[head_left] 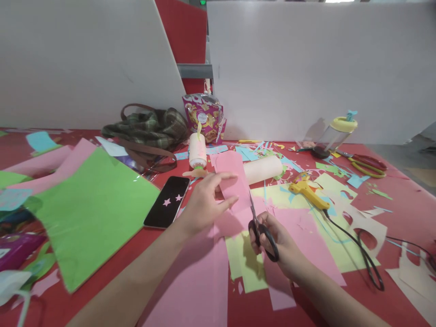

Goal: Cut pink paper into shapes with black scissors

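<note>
My left hand (207, 200) pinches a folded piece of pink paper (232, 179) and holds it up above the table. My right hand (272, 243) grips black-handled scissors (260, 229), thumb and fingers through the loops. The blades point up and meet the lower right edge of the pink paper. Both hands hover over pink and pale yellow sheets (248, 259) spread on the red table (408, 213).
A black phone (167, 201) lies left of my hands beside a large green sheet (91, 209). A yellow glue gun (308, 190) with a black cord, a cream roll (263, 169), a small bottle (197, 152), a plaid bag (146, 129), a snack bag (203, 116) and red-handled scissors (368, 163) sit further back. Paper scraps lie all around.
</note>
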`<state>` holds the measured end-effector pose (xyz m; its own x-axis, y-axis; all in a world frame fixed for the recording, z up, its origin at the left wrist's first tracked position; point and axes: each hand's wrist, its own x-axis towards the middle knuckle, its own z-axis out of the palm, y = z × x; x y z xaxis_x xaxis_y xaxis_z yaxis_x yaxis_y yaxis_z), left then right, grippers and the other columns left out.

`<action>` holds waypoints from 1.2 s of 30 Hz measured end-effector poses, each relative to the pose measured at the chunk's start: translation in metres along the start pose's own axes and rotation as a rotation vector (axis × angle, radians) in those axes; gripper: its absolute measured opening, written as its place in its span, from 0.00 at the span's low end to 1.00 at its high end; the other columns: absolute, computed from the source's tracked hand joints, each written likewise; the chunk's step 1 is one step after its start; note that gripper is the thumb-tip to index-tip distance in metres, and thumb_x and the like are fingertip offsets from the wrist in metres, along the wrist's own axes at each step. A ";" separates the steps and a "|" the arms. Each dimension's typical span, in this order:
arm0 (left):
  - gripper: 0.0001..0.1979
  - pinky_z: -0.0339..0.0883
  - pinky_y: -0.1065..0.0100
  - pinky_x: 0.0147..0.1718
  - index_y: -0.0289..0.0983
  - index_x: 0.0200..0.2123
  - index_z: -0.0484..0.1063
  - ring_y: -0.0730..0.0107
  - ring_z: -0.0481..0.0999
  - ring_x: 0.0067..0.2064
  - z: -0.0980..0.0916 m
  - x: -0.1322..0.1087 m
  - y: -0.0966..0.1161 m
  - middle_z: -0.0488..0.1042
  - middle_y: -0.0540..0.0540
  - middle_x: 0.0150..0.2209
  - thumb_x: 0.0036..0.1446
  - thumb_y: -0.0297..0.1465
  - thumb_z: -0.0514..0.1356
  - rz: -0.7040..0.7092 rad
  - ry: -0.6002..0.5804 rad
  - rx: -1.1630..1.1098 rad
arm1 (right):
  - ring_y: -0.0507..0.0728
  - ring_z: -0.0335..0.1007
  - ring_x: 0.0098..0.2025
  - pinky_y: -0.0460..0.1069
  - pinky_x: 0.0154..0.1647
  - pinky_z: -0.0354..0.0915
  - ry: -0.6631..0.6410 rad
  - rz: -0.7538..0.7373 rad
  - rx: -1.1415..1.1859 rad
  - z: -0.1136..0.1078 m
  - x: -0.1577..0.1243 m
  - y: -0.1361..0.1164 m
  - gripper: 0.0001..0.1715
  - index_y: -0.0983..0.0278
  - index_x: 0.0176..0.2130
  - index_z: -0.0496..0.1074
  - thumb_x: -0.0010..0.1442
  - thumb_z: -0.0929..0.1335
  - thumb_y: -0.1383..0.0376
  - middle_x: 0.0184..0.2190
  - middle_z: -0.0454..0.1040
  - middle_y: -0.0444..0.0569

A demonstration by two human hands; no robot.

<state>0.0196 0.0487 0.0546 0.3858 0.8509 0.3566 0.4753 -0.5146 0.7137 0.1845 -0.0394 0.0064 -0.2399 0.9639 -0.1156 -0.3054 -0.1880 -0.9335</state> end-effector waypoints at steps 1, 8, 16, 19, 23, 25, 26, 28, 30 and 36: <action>0.18 0.65 0.64 0.37 0.39 0.42 0.64 0.70 0.70 0.33 0.000 0.000 0.000 0.68 0.47 0.39 0.45 0.32 0.59 0.000 0.001 0.001 | 0.48 0.55 0.21 0.45 0.24 0.53 0.002 0.001 -0.001 0.000 0.000 0.000 0.20 0.61 0.28 0.53 0.47 0.66 0.52 0.21 0.60 0.39; 0.18 0.65 0.67 0.34 0.39 0.42 0.65 0.73 0.67 0.30 -0.003 0.001 0.002 0.68 0.48 0.36 0.45 0.32 0.59 -0.014 -0.009 0.044 | 0.47 0.56 0.18 0.44 0.20 0.53 0.015 0.002 -0.037 0.002 0.001 -0.003 0.20 0.61 0.27 0.53 0.47 0.66 0.52 0.19 0.59 0.38; 0.19 0.65 0.66 0.35 0.38 0.43 0.65 0.69 0.69 0.35 -0.004 0.001 0.001 0.67 0.46 0.39 0.45 0.30 0.59 -0.004 -0.035 0.017 | 0.46 0.56 0.17 0.43 0.18 0.53 0.022 0.003 -0.046 0.003 0.002 -0.004 0.20 0.62 0.27 0.53 0.47 0.67 0.54 0.19 0.60 0.38; 0.19 0.66 0.64 0.35 0.38 0.43 0.64 0.68 0.70 0.34 -0.004 0.001 -0.001 0.68 0.46 0.38 0.44 0.30 0.59 0.009 -0.033 0.004 | 0.46 0.56 0.17 0.43 0.17 0.53 0.014 0.004 -0.045 0.002 0.002 -0.002 0.20 0.62 0.26 0.53 0.46 0.67 0.55 0.19 0.60 0.38; 0.19 0.66 0.63 0.37 0.39 0.43 0.64 0.69 0.70 0.34 -0.005 0.002 -0.002 0.67 0.46 0.40 0.45 0.30 0.59 0.011 -0.044 -0.004 | 0.45 0.57 0.16 0.42 0.17 0.53 0.004 0.007 -0.034 0.001 0.003 -0.001 0.20 0.62 0.27 0.53 0.46 0.68 0.55 0.19 0.61 0.37; 0.19 0.65 0.63 0.38 0.39 0.43 0.64 0.70 0.70 0.34 -0.005 0.002 -0.003 0.67 0.47 0.40 0.45 0.30 0.59 0.002 -0.056 -0.008 | 0.46 0.57 0.16 0.42 0.16 0.53 0.005 0.011 -0.030 0.000 0.003 -0.001 0.20 0.62 0.27 0.53 0.46 0.68 0.55 0.19 0.61 0.37; 0.19 0.65 0.63 0.38 0.39 0.43 0.64 0.70 0.70 0.34 -0.006 0.003 -0.003 0.67 0.47 0.40 0.45 0.30 0.59 -0.004 -0.062 -0.011 | 0.45 0.57 0.16 0.42 0.16 0.53 0.006 0.012 -0.026 0.000 0.003 -0.001 0.20 0.62 0.27 0.53 0.45 0.68 0.56 0.19 0.61 0.37; 0.19 0.65 0.63 0.38 0.39 0.43 0.64 0.69 0.70 0.35 -0.007 0.003 -0.003 0.66 0.47 0.40 0.45 0.29 0.59 -0.014 -0.075 -0.018 | 0.45 0.57 0.16 0.42 0.16 0.53 0.007 0.015 -0.015 0.000 0.002 0.000 0.20 0.62 0.27 0.54 0.45 0.69 0.56 0.19 0.60 0.37; 0.19 0.66 0.63 0.37 0.39 0.43 0.64 0.69 0.70 0.35 -0.008 0.003 -0.003 0.66 0.47 0.40 0.45 0.29 0.59 -0.023 -0.092 -0.031 | 0.45 0.56 0.16 0.42 0.16 0.53 0.007 0.020 -0.003 0.001 0.001 0.000 0.21 0.62 0.26 0.54 0.45 0.69 0.57 0.19 0.60 0.36; 0.19 0.67 0.66 0.34 0.39 0.43 0.64 0.70 0.70 0.35 -0.009 0.003 -0.002 0.65 0.47 0.41 0.45 0.30 0.59 -0.086 -0.121 -0.082 | 0.44 0.55 0.15 0.41 0.15 0.51 -0.001 0.031 0.023 0.001 0.000 0.001 0.22 0.62 0.27 0.53 0.43 0.70 0.57 0.18 0.59 0.35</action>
<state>0.0127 0.0530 0.0598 0.4412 0.8698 0.2207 0.4464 -0.4261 0.7869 0.1834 -0.0393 0.0061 -0.2500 0.9575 -0.1440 -0.3193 -0.2219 -0.9213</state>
